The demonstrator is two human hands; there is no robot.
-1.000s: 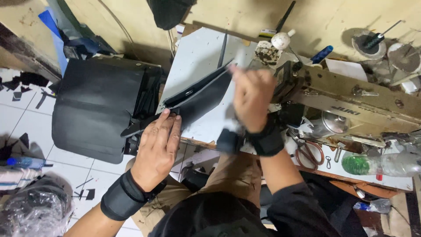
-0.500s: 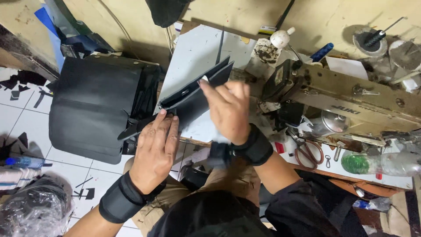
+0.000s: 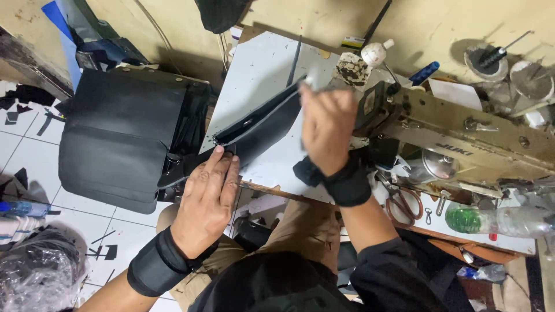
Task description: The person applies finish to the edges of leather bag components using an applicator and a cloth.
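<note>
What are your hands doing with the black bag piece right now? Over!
Left hand flat, pressing the black bag piece near its zipper. Right hand gripping its far end by the sewing machine. Nothing in the way.

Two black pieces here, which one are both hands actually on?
The narrow zippered black panel lying across the white table: left hand presses its near end, right hand grips its far end. The big black bag hanging off the table's left edge is untouched.

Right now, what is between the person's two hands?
In the head view, a black bag panel with a zipper stretches from the left hand up to the right hand, across the white table.
</note>
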